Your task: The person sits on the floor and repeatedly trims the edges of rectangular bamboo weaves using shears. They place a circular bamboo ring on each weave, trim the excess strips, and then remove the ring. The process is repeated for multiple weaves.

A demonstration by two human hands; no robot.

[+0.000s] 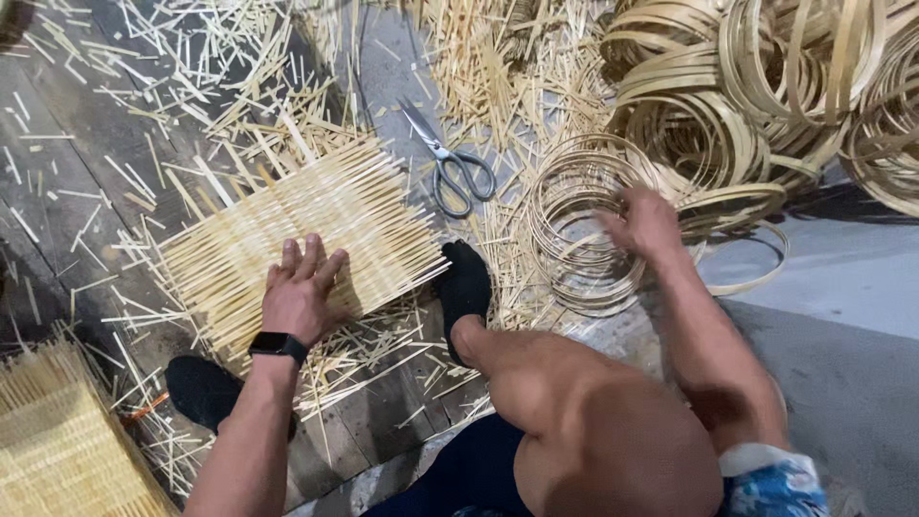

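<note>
Left hand point(299, 292) lies flat, fingers spread, pinning the woven bamboo mat point(297, 235) to the plank floor point(67, 191) — gripping nothing — while right hand point(643, 222), blurred, closes on thin bamboo hoops point(574, 230) beside scissors point(450, 163).

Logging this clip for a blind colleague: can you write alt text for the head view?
A person squats on a floor, left hand flat on a woven mat of bamboo strips, right hand, blurred, at a stack of thin hoops. Scissors lie between them; strip scraps and larger coils surround.
</note>
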